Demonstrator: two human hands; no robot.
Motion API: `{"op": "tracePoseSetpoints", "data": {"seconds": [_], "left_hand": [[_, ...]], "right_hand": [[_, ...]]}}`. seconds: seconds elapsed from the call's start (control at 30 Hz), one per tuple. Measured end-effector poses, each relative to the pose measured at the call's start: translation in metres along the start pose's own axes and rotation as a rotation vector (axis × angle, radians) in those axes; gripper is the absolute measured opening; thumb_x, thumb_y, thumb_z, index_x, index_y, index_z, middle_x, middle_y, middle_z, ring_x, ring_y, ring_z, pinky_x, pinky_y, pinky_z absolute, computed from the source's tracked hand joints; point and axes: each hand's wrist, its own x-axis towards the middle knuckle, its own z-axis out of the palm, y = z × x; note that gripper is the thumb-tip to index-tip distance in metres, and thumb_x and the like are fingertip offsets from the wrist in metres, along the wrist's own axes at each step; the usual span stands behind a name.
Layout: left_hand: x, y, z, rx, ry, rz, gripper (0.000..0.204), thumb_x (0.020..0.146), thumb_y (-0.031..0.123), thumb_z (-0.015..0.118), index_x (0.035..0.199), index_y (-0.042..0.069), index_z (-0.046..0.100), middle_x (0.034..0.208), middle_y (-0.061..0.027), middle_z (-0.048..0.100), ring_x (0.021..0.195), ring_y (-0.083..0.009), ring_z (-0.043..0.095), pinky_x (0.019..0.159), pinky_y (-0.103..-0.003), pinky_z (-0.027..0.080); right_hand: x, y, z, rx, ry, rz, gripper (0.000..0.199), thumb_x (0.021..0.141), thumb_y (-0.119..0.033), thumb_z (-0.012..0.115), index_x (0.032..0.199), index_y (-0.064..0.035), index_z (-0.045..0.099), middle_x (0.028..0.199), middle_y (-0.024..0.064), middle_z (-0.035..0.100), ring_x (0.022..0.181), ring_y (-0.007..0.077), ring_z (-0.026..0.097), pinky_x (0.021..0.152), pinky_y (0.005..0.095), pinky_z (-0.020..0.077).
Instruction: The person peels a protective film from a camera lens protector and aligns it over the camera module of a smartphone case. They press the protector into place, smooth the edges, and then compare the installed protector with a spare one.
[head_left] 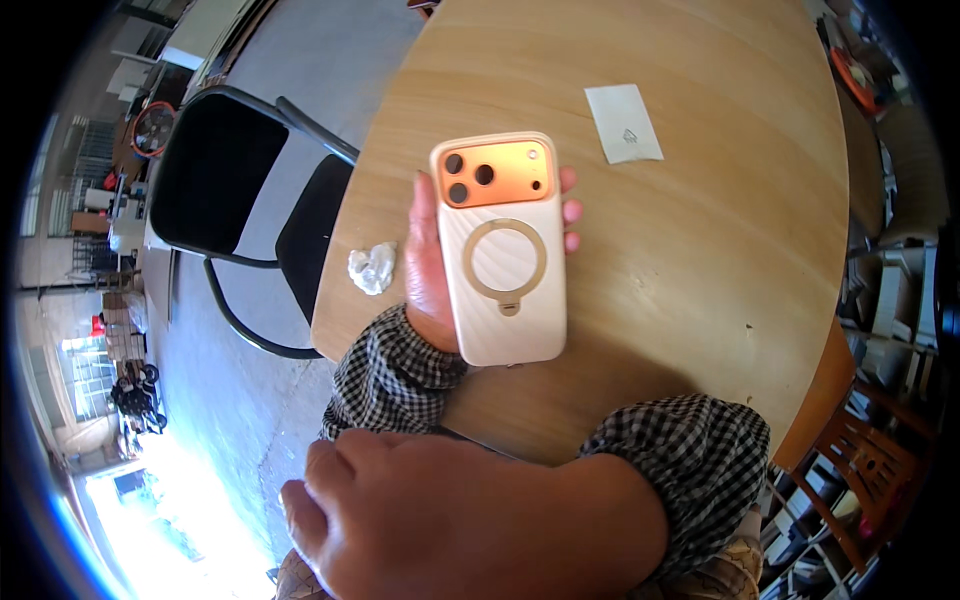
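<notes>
A smartphone (505, 335) in a pale cream case lies back side up in my left hand (428, 270). Its orange camera panel is at the far end, and a tan ring with a small tab sits on the middle of the case. My left fingers wrap around beneath it, with several fingertips showing along its right edge. Close to the camera, my right hand (430, 520) reaches across to the left with its fingers curled. The palm faces away, so anything inside it is hidden. Both sleeves are black-and-white checked.
On the wooden table (720, 260), a crumpled white wad (372, 268) lies left of my left hand. A flat white packet (625, 122) lies farther back. A black folding chair (225, 170) stands by the table's left edge, a brown wooden chair (870, 450) at the right.
</notes>
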Motion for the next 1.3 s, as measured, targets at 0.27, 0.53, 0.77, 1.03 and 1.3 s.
{"op": "tracePoseSetpoints", "data": {"seconds": [0.27, 0.53, 0.77, 1.03, 1.3], "left_hand": [[-0.007, 0.008, 0.001, -0.037, -0.154, -0.031, 0.078, 0.091, 0.063, 0.038, 0.139, 0.002, 0.037, 0.134, -0.0214, 0.047, 0.116, -0.0334, 0.053, 0.097, -0.045, 0.046], [-0.009, 0.008, 0.001, -0.222, -0.203, -0.097, 0.086, 0.088, 0.069, 0.038, 0.143, 0.002, 0.03, 0.141, -0.0249, 0.038, 0.122, -0.0371, 0.048, 0.102, -0.048, 0.041], [-0.012, 0.008, 0.008, -0.153, -0.093, -0.011, 0.084, 0.085, 0.07, 0.042, 0.139, 0.005, 0.036, 0.131, -0.026, 0.042, 0.104, -0.038, 0.054, 0.086, -0.049, 0.05], [-0.003, 0.0, -0.001, -0.178, -0.273, 0.0, 0.086, 0.088, 0.068, 0.038, 0.142, 0.002, 0.031, 0.137, -0.0297, 0.039, 0.114, -0.0407, 0.051, 0.093, -0.048, 0.047], [-0.006, 0.003, 0.0, -0.135, -0.206, 0.051, 0.082, 0.087, 0.064, 0.045, 0.141, 0.003, 0.035, 0.138, -0.0277, 0.038, 0.105, -0.0363, 0.053, 0.087, -0.048, 0.05]], "right_hand": [[0.005, -0.032, -0.012, -0.193, 0.054, 0.252, 0.026, 0.084, -0.011, 0.057, 0.109, -0.008, 0.063, 0.103, 0.0113, 0.065, 0.094, 0.0231, 0.064, 0.079, 0.0325, 0.0524], [0.001, -0.03, 0.006, -0.24, 0.266, 0.335, 0.032, 0.08, -0.01, 0.057, 0.111, -0.0107, 0.062, 0.095, 0.0076, 0.064, 0.086, 0.022, 0.063, 0.07, 0.0325, 0.052], [0.013, -0.035, 0.013, -0.145, 0.179, 0.515, 0.022, 0.083, -0.009, 0.054, 0.104, -0.004, 0.056, 0.089, 0.0106, 0.058, 0.08, 0.0229, 0.061, 0.063, 0.0347, 0.0513], [0.008, -0.015, -0.009, 0.042, 0.165, 0.368, 0.02, 0.084, -0.018, 0.058, 0.098, -0.0053, 0.054, 0.083, 0.0099, 0.057, 0.082, 0.027, 0.061, 0.065, 0.0334, 0.0516], [0.014, -0.008, -0.006, 0.004, 0.16, 0.735, 0.035, 0.082, -0.023, 0.062, 0.111, -0.0058, 0.053, 0.098, 0.0118, 0.058, 0.092, 0.0267, 0.06, 0.077, 0.0342, 0.0507]]}}
